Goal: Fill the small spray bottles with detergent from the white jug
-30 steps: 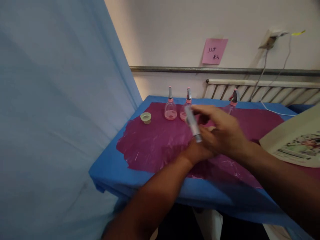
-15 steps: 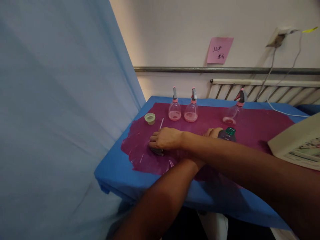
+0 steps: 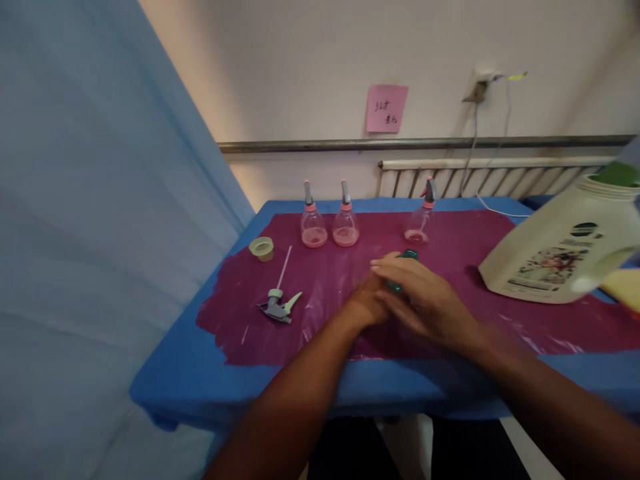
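Observation:
My left hand (image 3: 369, 297) is wrapped round a bottle whose green neck (image 3: 410, 254) peeks out behind my fingers; its body is mostly hidden. Over it passes my right hand (image 3: 429, 299), palm toward the bottle and fingers stretched out, apparently holding nothing. Whether it touches the bottle I cannot tell. To the left, a grey and pale-green spray head (image 3: 277, 307) lies on the maroon sheet (image 3: 320, 333), its thin tube pointing away from me. Beyond it stands a small pale-green measuring cup (image 3: 263, 249).
Spray bottles with pink liquid stand at the back: two side by side, the left one (image 3: 314, 230) and its neighbour (image 3: 346, 229), and another (image 3: 419, 223) farther right. A large cream jug (image 3: 555, 253) stands at right. A blue curtain (image 3: 90, 200) hangs at left.
My right hand has let go of the spray head, leaving it on the sheet, and moved right over my left hand. My view has shifted right. My left hand still grips the bottle.

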{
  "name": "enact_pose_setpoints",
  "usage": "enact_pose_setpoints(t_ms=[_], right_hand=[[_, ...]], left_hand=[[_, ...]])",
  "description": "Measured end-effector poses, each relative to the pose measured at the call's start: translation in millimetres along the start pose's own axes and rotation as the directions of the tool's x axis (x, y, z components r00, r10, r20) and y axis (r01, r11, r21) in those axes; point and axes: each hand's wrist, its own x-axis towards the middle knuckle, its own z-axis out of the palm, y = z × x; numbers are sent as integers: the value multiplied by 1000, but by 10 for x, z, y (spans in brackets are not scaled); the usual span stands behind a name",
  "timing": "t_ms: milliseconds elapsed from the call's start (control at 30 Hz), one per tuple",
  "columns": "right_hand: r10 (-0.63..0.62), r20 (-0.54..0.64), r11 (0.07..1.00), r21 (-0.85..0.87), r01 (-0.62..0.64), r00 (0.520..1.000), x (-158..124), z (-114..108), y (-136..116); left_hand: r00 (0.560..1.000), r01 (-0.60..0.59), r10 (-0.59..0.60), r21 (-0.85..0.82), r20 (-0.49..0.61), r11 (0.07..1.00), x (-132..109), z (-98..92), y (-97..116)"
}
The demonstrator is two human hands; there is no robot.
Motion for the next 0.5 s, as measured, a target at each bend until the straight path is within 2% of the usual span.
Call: enact_pose_setpoints(t_ms=[33, 100, 133, 167, 233, 267, 300, 367, 400, 467, 500], right_hand=[[58, -60, 998, -29, -60, 996, -170, -169, 47], [185, -136, 975, -99, -199, 973, -488, -497, 150], [237, -185, 954, -139, -265, 954, -628, -658, 206], [287, -230, 927, -177, -330, 930, -754, -818, 266], [372, -363, 850, -238, -471, 854, -959, -1137, 404], [412, -450, 797, -244, -552, 793, -1042, -1293, 486], [446, -545, 735, -230, -638, 710, -1113, -1444, 577], [487, -706, 608, -148, -780, 514, -1232, -1715, 787], [507, -744, 543, -116, -832, 435, -1283, -1829, 900], [566, -757, 435, -61, -898, 326, -1372, -1995, 1128], [610, -726, 413, -52, -909, 318, -1410, -2046, 1235]], left_hand=[[994, -49, 51, -25, 97, 998, 14, -29, 8], [935, -134, 155, -85, 318, 987, 43, -78, 15], [907, -147, 172, -95, 386, 985, 58, -95, 14], [888, -144, 168, -89, 428, 986, 72, -106, 9], [885, -115, 126, -51, 447, 992, 101, -112, -8], [883, -109, 113, -36, 455, 993, 115, -109, -20], [884, -108, 107, -24, 455, 994, 129, -104, -33], [883, -108, 108, -26, 457, 994, 154, -90, -63], [882, -107, 112, -37, 458, 994, 163, -82, -80], [882, -101, 117, -58, 457, 993, 178, -70, -112], [883, -98, 116, -63, 454, 993, 183, -66, -126]])
